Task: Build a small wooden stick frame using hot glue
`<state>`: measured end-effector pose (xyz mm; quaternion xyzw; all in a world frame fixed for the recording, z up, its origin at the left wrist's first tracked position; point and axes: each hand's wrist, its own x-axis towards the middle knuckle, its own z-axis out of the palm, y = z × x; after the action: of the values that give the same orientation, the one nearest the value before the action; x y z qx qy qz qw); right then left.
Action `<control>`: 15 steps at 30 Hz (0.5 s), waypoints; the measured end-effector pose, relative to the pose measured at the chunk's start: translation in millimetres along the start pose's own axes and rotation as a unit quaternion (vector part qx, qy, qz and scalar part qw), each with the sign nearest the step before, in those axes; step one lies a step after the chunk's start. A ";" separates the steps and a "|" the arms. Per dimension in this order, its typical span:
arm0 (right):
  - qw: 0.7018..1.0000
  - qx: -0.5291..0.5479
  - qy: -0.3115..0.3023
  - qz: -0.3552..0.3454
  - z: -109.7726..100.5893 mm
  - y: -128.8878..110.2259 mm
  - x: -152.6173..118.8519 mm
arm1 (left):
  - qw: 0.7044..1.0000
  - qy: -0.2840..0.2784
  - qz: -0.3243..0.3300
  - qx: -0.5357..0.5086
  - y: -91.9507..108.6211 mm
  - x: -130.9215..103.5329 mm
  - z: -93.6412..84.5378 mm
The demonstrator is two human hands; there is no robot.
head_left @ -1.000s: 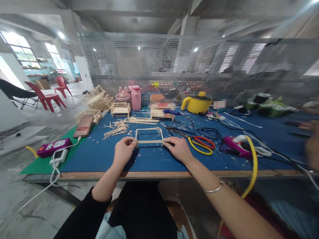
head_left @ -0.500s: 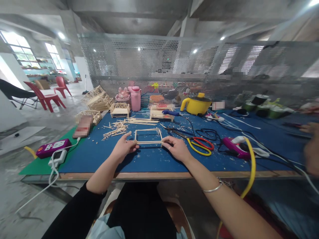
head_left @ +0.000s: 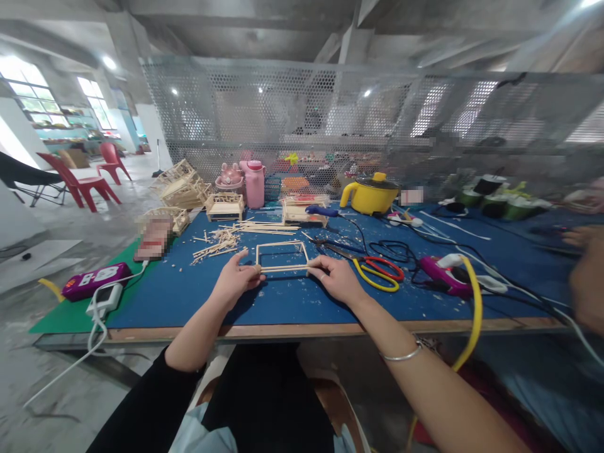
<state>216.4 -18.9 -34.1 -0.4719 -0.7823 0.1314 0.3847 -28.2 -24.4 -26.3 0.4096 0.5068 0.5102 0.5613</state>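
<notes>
A rectangular frame of thin wooden sticks (head_left: 284, 269) is held over the blue table mat (head_left: 292, 308). My left hand (head_left: 234, 277) pinches its near left corner between thumb and fingers. At the near right corner, my right hand (head_left: 336, 278) grips the same frame. Beyond the frame lie a pile of short sticks (head_left: 219, 244) and a row of longer sticks (head_left: 268, 228). Pliers (head_left: 330, 245) and scissors with red and yellow handles (head_left: 377, 272) rest to the right of the frame.
Behind are small wooden stick structures (head_left: 225, 206), a pink bottle (head_left: 255, 184), a blue-handled corded tool (head_left: 321, 211) and a yellow pot (head_left: 372, 196). Purple power strips (head_left: 97, 281) with cables flank the work area. Another person's hand (head_left: 587, 242) is at the far right.
The view has shifted slightly, moving the background a little left and up. Both my hands keep their grip on the stick frame, which looks slightly turned.
</notes>
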 end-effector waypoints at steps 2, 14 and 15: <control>1.000 -0.004 0.000 -0.002 -0.5 -1.0 -0.4 | 1.000 -0.002 -0.001 -0.002 -0.5 0.0 -0.1; 0.999 -0.025 -0.010 -0.018 -2.3 -1.0 0.5 | 1.000 0.001 -0.009 -0.007 -0.8 1.5 -0.5; 0.999 -0.026 -0.009 -0.018 -2.2 -0.9 0.1 | 1.000 0.000 -0.007 -0.007 -0.8 1.4 -0.1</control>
<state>217.4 -19.6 -32.0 -0.4664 -0.7972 0.1080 0.3678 -28.2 -23.2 -27.3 0.4019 0.5062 0.5096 0.5679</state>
